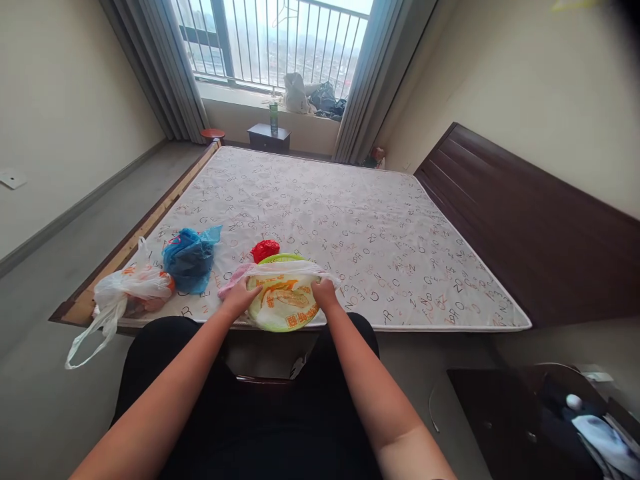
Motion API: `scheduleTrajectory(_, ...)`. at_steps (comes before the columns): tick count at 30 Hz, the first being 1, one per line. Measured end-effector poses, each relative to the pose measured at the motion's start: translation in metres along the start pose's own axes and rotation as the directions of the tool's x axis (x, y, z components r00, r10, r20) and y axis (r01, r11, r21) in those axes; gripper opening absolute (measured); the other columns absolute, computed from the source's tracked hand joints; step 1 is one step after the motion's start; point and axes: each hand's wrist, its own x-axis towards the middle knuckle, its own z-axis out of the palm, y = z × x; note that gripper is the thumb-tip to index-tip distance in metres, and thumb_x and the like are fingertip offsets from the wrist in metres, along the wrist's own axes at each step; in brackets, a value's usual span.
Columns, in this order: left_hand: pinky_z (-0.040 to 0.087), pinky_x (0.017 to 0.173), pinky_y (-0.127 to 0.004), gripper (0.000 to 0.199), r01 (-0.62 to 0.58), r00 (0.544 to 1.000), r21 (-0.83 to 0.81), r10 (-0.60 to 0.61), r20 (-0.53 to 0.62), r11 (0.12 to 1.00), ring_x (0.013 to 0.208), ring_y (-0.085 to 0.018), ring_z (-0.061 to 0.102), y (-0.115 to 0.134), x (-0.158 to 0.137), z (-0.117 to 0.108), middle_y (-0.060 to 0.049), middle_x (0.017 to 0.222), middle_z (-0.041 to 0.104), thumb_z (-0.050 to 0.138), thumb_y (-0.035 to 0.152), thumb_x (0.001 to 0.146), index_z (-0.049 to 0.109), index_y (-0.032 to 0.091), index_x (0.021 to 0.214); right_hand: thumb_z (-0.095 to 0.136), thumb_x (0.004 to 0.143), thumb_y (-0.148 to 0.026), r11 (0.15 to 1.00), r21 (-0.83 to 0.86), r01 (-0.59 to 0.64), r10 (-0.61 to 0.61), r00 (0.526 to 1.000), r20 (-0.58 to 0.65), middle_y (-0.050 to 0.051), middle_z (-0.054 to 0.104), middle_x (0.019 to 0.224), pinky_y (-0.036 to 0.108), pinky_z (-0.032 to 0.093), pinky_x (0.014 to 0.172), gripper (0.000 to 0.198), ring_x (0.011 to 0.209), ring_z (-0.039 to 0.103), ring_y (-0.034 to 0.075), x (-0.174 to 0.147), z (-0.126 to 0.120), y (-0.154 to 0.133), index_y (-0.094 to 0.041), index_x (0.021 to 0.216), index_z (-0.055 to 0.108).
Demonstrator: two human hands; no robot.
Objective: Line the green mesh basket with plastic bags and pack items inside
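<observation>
A thin white plastic bag with orange print is stretched between my two hands. My left hand is closed on its left side, and my right hand grips its right side. Through and around the bag shows a round light-green basin, at the near edge of the mattress; how far it is inside the bag I cannot tell. Something pink lies by my left hand, partly covered. Just beyond the basin is a crumpled red plastic bag.
A blue plastic bag and a filled white carrier bag rest left on the printed mattress. The bed's dark headboard rises at right. A small nightstand stands near the window, and a dark table at lower right.
</observation>
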Motion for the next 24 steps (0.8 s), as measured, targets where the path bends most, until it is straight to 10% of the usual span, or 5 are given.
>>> scheduleTrajectory(9,0.057,0.101,-0.043,0.048,0.072,0.995,-0.489,-0.029,0.095,0.869,0.111,-0.031,0.072,0.007,0.008,0.005,-0.015,0.124,0.074,0.074,0.034,0.081,0.068,0.015,0.124,0.056,0.087,-0.034,0.930,0.346,-0.123,0.077,0.987,0.145,0.006,0.077,0.107,0.034,0.053,0.096,0.037,0.101,0.069,0.023,0.012,-0.009,-0.001,-0.021,0.115,0.074)
scheduleTrajectory(13,0.058,0.100,-0.042,0.062,0.229,0.966,-0.658,-0.085,0.244,0.718,0.111,-0.031,0.073,0.007,0.015,0.001,-0.014,0.122,0.075,0.081,0.030,0.072,0.064,0.019,0.131,0.061,0.084,-0.037,0.718,0.662,-0.213,-0.004,0.951,0.310,0.003,0.078,0.107,0.038,0.055,0.098,0.036,0.101,0.070,0.023,0.015,-0.007,-0.004,-0.025,0.115,0.073)
scheduleTrajectory(19,0.062,0.092,-0.043,0.047,0.564,0.806,-0.727,-0.068,0.588,0.392,0.105,-0.034,0.075,0.009,0.020,-0.002,-0.015,0.109,0.078,0.069,0.038,0.086,0.066,0.014,0.127,0.035,0.095,-0.069,0.263,0.813,-0.520,-0.117,0.819,0.562,0.008,0.078,0.109,0.045,0.056,0.102,0.061,0.110,0.072,0.028,0.014,-0.001,0.003,-0.023,0.116,0.070)
scheduleTrajectory(24,0.056,0.104,-0.049,0.062,0.598,0.792,-0.763,-0.032,0.610,0.247,0.119,-0.036,0.071,0.006,0.023,0.013,-0.018,0.120,0.076,0.050,0.055,0.098,0.059,0.011,0.141,0.026,0.093,-0.079,0.164,0.777,-0.608,-0.101,0.773,0.626,0.015,0.078,0.108,0.050,0.052,0.107,0.078,0.114,0.071,0.031,0.004,0.016,0.016,-0.019,0.114,0.071)
